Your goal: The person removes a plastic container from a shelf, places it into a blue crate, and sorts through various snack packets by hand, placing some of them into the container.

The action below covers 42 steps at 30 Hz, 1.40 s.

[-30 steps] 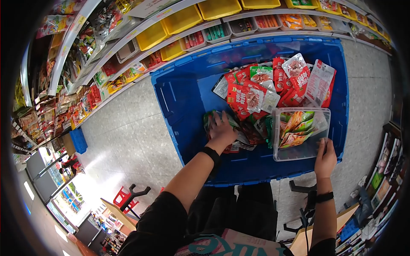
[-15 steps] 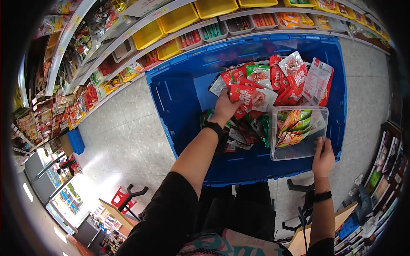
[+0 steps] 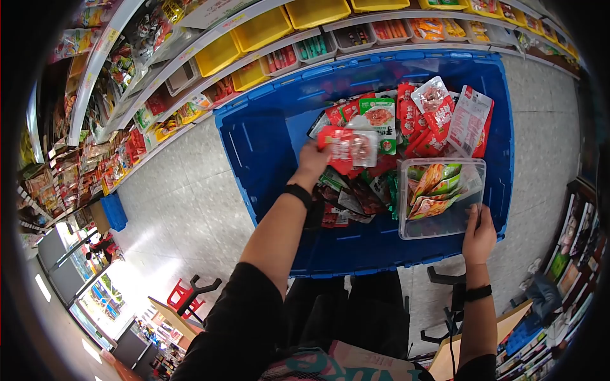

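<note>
Over the blue crate, my left hand pinches a red snack packet by its left end; the packet is slightly blurred. Beneath it lie more packets, among them a green and white packet and red packets. Darker packets lie in the crate's near part. My right hand grips the near right edge of a clear plastic box, with the thumb over the rim. Several orange and green packets lean together inside the box.
Shelves with yellow bins and small snack packets run along the far side. More shelves with hanging packets stand at the left. A red stool is at lower left, and a person's leg shows at the right.
My left hand has moved left and slightly toward me with the red packet, uncovering more of the green and white packet. My right hand still holds the clear box in nearly the same place.
</note>
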Tool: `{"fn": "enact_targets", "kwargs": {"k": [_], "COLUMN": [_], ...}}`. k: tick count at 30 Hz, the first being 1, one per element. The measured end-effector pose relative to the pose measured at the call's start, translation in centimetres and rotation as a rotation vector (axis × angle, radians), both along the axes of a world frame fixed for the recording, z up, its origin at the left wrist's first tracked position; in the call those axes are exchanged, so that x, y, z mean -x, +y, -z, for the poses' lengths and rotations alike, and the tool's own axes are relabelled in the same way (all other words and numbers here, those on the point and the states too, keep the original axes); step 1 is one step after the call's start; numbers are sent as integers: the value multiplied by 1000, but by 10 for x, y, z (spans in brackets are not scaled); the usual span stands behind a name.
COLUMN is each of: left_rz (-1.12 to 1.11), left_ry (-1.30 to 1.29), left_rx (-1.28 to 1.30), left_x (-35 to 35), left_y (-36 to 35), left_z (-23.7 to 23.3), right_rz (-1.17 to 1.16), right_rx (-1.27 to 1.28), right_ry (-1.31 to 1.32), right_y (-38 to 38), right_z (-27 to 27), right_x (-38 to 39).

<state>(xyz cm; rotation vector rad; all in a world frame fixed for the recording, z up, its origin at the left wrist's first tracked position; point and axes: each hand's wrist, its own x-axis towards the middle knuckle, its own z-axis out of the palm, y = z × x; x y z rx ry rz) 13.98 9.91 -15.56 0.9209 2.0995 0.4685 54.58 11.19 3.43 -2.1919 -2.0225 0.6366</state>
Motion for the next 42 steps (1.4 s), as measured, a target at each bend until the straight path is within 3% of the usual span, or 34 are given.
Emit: {"fn": "enact_targets", "kwargs": {"k": [3, 6, 8, 10, 12, 14, 15, 17, 18, 21, 23, 30, 33, 35, 42], "left_rz": [-267, -274, -267, 56, 103, 447, 446, 746, 747, 809, 947, 924, 1031, 950, 732], "left_ry": [157, 155, 95, 509, 514, 280, 280, 103, 101, 321, 615, 547, 478, 471, 361], "left_rx": [201, 194, 272, 179, 94, 69, 68, 243, 242, 168, 112, -140, -155, -44, -111], "left_x": [24, 27, 3, -21, -34, -43, -48, -57, -60, -62, -62, -37, -31, -32, -24], "left_y": [-16, -30, -20, -19, -15, -10, -4, 6, 4, -7, -6, 0, 10, 20, 45], "left_z": [-5, -7, -33, -33, -34, -37, -46, -66, -59, -25, -11, -10, -10, -25, -48], "right_rz": [1, -4, -8, -7, -16, -23, -21, -19, -10, -5, -7, -1, -7, -14, -30], "right_rx": [-1, -4, -5, -4, -10, -17, -12, -7, -3, -1, -2, 10, -2, -11, -20], "right_ry": [10, 12, 8, 18, 13, 9, 10, 10, 9, 9, 8, 8, -3, -11, -3], "right_y": [-1, 0, 0, 0, 1, 1, 1, 1, 1, 0, -1, 0, 0, -1, -1], "right_z": [0, 1, 1, 0, -1, 0, -1, -1, -1, 1, 1, 0, 1, 2, 2], "right_x": [-1, -1, -1, 0, 0, 1, 1, 1, 1, -1, -2, 0, -2, -2, -1]}}
